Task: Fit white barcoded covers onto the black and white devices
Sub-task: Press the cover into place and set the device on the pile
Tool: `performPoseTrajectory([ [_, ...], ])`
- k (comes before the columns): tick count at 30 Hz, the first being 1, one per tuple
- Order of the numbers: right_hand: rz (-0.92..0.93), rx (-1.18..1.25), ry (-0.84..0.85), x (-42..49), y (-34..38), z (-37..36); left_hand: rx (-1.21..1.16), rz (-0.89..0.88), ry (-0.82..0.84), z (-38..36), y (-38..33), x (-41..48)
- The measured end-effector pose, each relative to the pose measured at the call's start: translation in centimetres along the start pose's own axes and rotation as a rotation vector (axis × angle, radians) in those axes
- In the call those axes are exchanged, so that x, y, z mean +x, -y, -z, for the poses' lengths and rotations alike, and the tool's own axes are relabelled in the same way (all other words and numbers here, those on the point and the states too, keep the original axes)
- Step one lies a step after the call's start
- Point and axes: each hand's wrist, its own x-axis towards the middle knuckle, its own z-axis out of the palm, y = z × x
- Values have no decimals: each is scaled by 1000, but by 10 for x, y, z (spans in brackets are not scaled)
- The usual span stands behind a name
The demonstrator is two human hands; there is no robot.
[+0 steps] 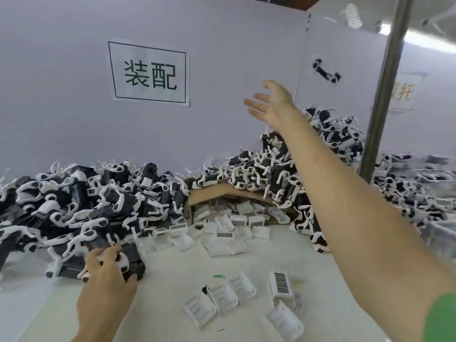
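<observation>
Between units, we reckon. Our left hand (106, 275) grips a black and white device (132, 260) at the foot of the left pile (74, 201), low on the counter (172, 275). Our right hand (271, 102) is up by the back wall, fingers spread, holding nothing. A blurred airborne device (326, 71) hangs just beyond it, above the right pile (333, 144), probably a done one. Loose covers (222, 296) lie near us, with one barcoded cover (281, 282) face-up. The next move needs the right hand down to pinch a cover, align it to the held device and press it home.
</observation>
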Motion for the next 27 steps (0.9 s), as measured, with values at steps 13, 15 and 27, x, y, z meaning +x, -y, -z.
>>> performPoseTrajectory([
  [13,-121,-331,453,-176,-218,-22,-27,55,-28,-2,7,2],
  [15,-165,-359,464,-187,-236,-20,-13,41,-70,-2,8,2],
  [27,-94,-705,369,-201,-282,-1,-451,18,-325,7,-4,-3],
])
